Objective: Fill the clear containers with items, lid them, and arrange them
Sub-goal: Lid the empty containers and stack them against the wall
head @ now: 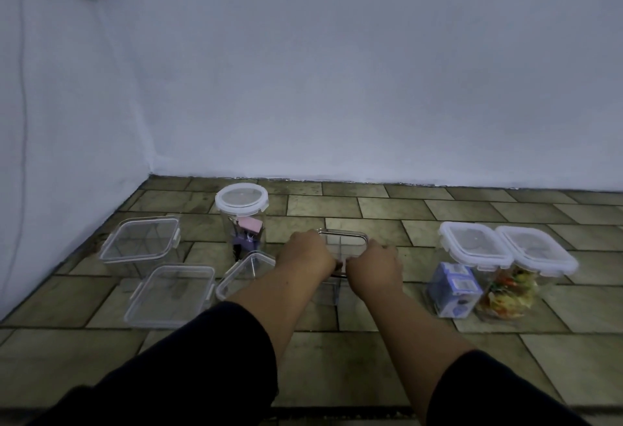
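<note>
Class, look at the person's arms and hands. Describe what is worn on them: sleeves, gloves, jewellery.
Both sleeves are dark, near-black and plain; the left sleeve and right sleeve stop near the elbows, leaving the forearms bare. The left hand and right hand wear no gloves; no watch or bracelet shows.

Clear square container [344, 242] upright mid-floor; seemingly lidded.

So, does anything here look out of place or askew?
Yes. The empty container beside the left hand sits tilted; the others stand flat, also the centre container that it and the right hand grip. Nothing looks spilled or broken.
</note>
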